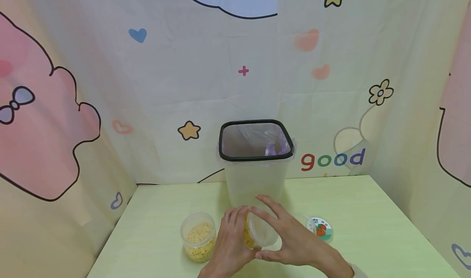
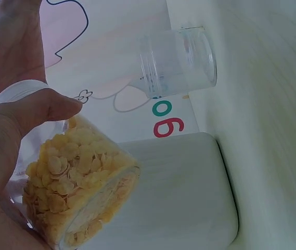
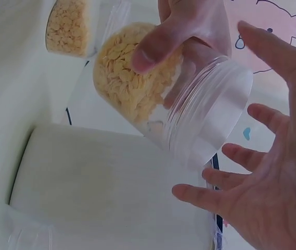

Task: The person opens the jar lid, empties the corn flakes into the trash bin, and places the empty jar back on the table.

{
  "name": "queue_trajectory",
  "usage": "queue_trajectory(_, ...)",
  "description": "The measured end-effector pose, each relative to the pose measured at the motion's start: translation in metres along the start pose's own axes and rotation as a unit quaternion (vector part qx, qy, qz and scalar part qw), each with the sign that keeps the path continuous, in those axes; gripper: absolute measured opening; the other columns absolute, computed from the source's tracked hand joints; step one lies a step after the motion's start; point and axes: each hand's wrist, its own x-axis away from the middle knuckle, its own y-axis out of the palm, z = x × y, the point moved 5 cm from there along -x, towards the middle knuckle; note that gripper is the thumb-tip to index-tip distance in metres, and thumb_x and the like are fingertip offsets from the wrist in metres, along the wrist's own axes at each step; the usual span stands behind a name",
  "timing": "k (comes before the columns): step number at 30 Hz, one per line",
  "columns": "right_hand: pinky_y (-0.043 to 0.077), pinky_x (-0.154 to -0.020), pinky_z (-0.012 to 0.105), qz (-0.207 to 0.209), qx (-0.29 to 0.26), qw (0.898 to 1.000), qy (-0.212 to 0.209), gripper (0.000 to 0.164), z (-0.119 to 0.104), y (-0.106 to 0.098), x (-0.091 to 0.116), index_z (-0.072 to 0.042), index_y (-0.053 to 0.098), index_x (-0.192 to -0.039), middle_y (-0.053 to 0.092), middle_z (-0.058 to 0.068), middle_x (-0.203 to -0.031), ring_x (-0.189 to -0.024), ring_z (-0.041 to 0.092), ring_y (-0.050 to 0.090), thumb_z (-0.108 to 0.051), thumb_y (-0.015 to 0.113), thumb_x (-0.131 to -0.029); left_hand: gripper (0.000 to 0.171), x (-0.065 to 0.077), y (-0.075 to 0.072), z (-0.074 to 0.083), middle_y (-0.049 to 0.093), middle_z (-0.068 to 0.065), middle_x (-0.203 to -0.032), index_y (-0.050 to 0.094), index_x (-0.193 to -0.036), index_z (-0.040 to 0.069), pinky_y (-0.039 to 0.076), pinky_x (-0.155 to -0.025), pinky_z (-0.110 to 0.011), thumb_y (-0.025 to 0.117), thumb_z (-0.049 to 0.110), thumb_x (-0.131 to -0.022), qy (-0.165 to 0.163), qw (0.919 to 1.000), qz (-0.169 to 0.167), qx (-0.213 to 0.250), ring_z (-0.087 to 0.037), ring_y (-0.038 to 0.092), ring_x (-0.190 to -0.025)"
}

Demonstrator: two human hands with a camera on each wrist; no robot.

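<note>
My left hand point(image 1: 229, 241) grips a clear plastic jar point(image 2: 80, 161) partly filled with yellow flakes. The jar is tilted on its side, its ridged, whitish top end point(image 3: 210, 114) pointing toward my right hand point(image 1: 294, 237). In the right wrist view, the right hand's fingers are spread around that end, apart from it, holding nothing. Whether a lid closes the jar is hard to tell. A second clear jar of flakes point(image 1: 198, 237) stands upright on the table, left of my left hand.
A bin point(image 1: 254, 180) with a black rim and a plastic liner stands behind the hands. Right of it are a clear jar point(image 2: 179, 62) without flakes and a round printed lid point(image 1: 321, 229). The pale green table point(image 1: 371, 237) meets a patterned cloth point(image 1: 184, 77) at the back.
</note>
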Motion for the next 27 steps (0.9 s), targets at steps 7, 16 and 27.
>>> queue_trajectory(7,0.057,-0.085,0.044,0.046,0.001,0.997,0.066,0.084,-0.0006,-0.0061,-0.0019,-0.030,0.037,-0.150,0.035,0.000,-0.156,-0.125,0.023,0.056,-0.060,0.072,-0.079,0.099,-0.0017,0.0006,-0.0005,0.058,-0.003,-0.128,0.048,-0.134,0.012,0.050,-0.097,-0.038,0.093,0.033,-0.048,-0.004,1.0000,0.000,-0.004,-0.021,0.051,-0.117)
queue_trajectory(16,0.056,-0.080,0.047,0.051,0.010,0.973,0.226,0.078,-0.0022,-0.0063,-0.0034,-0.029,0.042,-0.147,0.052,0.004,-0.142,-0.096,0.030,0.068,-0.066,0.064,-0.082,0.098,-0.0036,0.0001,0.0003,0.058,-0.003,-0.126,0.049,-0.132,0.012,0.050,-0.096,-0.038,0.094,0.032,-0.047,-0.005,0.9999,0.003,-0.009,-0.020,0.051,-0.115)
queue_trajectory(27,0.054,-0.078,0.048,0.027,0.025,0.958,0.284,0.068,0.0003,0.0004,-0.0063,-0.025,0.057,-0.135,0.066,0.004,-0.118,-0.090,0.027,0.067,-0.067,0.062,-0.083,0.098,-0.0040,0.0005,0.0032,0.057,-0.002,-0.126,0.049,-0.132,0.013,0.049,-0.097,-0.038,0.093,0.030,-0.046,-0.002,0.9999,0.003,-0.015,-0.021,0.051,-0.116)
